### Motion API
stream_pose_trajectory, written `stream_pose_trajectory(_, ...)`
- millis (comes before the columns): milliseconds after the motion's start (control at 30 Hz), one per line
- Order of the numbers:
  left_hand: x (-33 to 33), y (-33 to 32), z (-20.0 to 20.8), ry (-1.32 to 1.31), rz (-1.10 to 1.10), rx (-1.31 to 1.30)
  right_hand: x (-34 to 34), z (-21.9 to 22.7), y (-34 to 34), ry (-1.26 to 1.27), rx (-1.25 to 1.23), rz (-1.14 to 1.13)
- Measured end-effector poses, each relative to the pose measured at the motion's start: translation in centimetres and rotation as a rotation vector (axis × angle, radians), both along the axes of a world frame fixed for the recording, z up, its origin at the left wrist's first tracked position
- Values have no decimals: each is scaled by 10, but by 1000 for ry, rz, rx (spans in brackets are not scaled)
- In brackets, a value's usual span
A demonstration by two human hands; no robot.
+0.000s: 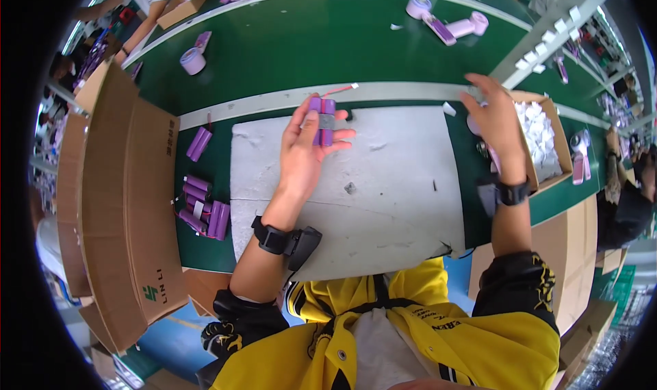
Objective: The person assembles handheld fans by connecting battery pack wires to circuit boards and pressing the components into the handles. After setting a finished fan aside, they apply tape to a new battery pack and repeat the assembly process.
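Observation:
In my left hand (304, 136) is a purple battery pack (317, 134), two cells side by side with a grey patch on them. Thumb and fingers grip it above the white mat (390, 191), and a red lead with a white plug (354, 86) sticks out beyond its far end. My right hand (496, 123) hangs at the right of the mat, beside the cardboard tray (562, 138) of crumpled white pieces (539, 133). Its fingers are spread and nothing shows in them. Partly hidden under that hand lies a lilac and pink item (473, 124).
Several purple battery packs (205, 208) lie left of the mat, beside a tall cardboard box (133, 191). Lilac round-headed devices (419, 6) rest on the green surface (308, 41) beyond the pale rail (253, 97). A metal post (547, 37) rises at the far right. Other people work nearby.

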State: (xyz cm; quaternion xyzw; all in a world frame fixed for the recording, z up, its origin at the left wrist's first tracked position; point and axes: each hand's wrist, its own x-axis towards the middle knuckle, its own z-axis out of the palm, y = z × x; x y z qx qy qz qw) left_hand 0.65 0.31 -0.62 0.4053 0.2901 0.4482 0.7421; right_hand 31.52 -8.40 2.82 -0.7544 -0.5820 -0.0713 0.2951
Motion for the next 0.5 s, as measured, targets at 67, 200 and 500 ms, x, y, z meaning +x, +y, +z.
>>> stream_pose_trajectory(67, 3, 1, -2, -28, -36, 7, 21, 16, -23, -89, -9, 2)
stream_pose_trajectory(200, -1, -1, -8, 16, -47, 56, 39, -8, -34, -125, -382, 55)
stream_pose_trajectory(500, 9, 2, -14, -145, -1, 2, -11, 43, -5, 263, -388, 313)
